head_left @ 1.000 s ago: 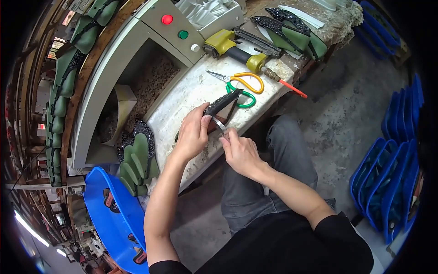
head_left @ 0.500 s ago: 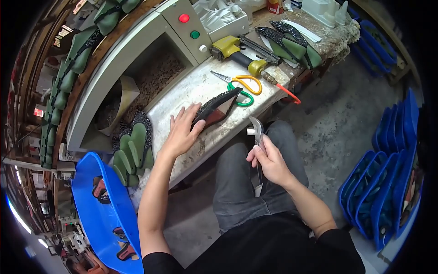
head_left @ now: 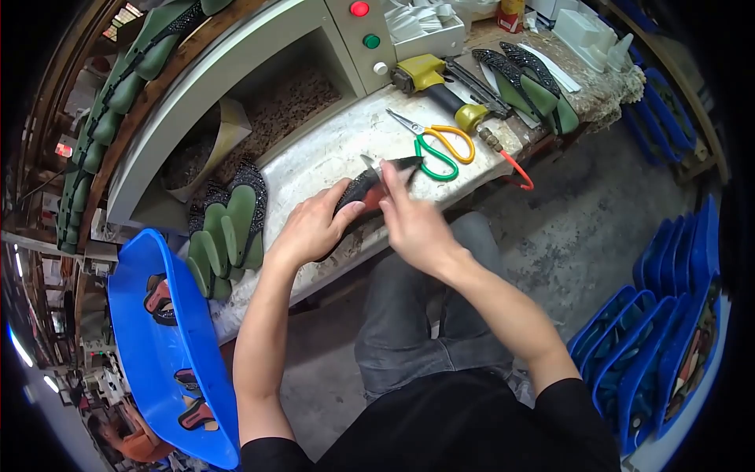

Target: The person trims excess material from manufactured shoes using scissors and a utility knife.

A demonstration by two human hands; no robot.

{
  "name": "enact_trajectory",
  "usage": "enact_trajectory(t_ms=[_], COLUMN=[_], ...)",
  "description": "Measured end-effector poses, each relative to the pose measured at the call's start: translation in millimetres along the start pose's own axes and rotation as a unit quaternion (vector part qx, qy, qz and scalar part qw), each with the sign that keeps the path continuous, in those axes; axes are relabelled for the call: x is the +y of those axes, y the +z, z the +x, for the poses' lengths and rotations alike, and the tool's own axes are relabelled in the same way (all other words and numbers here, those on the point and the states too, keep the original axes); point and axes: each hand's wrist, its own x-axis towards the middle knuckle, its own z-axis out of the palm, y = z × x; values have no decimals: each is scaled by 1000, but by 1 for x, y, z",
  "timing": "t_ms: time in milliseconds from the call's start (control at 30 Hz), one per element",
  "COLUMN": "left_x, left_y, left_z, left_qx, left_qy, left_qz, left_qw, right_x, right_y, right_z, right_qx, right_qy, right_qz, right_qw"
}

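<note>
A dark, sparkly shoe (head_left: 363,189) with a reddish underside lies tilted on the worn pale bench (head_left: 303,169). My left hand (head_left: 311,224) grips its near-left end, fingers over the far side and thumb on the near side. At the shoe's right part is my right hand (head_left: 417,228), blurred by motion, closed around lasting pincers. Only the metal jaw of the pincers (head_left: 368,162) shows past my fingers, against the shoe's upper edge; the handles are hidden. Just right of the shoe's tip lie scissors (head_left: 440,148) with one yellow and one green handle.
Behind the scissors rests a yellow air stapler (head_left: 429,79) with an orange hose. Sparkly uppers on green lasts (head_left: 212,236) stand left, others (head_left: 543,98) back right. A machine housing (head_left: 346,47) borders the bench. Blue bins (head_left: 197,338) flank me, and a person (head_left: 134,440) sits far lower left.
My right hand has brought the pincers from above my lap up and left onto the shoe. My left hand keeps its hold. The whole view has shifted slightly.
</note>
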Motion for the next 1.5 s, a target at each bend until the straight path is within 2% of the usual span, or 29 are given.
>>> enact_trajectory(t_ms=[33,167,300,367,433,500,700,833,1033,1167,1367,1500], left_x=[-1,-12,-7,-4,-8,-10,-16,2,-8,3,-12,-6], left_y=[0,8,4,-6,-4,-4,-3,-20,-14,-26,-19,-24], left_z=[0,2,-1,9,8,8,13,12,21,19,28,28], left_qx=[1,48,10,9,2,5,26,-63,-9,-60,-39,-47], left_qy=[0,39,-9,-12,-7,-4,-27,-27,-40,-75,-59,-69], left_qz=[0,22,-8,-13,-5,6,-17,26,23,-2,17,15], left_qw=[1000,998,1000,1000,1000,1000,999,997,999,995,997,996], right_x=[-4,-20,11,12,0,-9,-11,-13,-20,-22,-29,-14], right_y=[-5,-36,20,17,4,-9,-26,-8,-32,-9,-17,-13], right_z=[1,-6,-7,6,1,2,8,8,16,14,22,25], right_qx=[1,163,128,129,115,99,67,131,44,77,93,-34], right_qy=[-1,15,-32,-57,54,155,75,-28,34,-62,-82,10], right_qz=[0,200,120,85,197,305,218,116,148,75,79,94], right_qw=[1000,966,984,986,972,934,971,984,987,992,989,995])
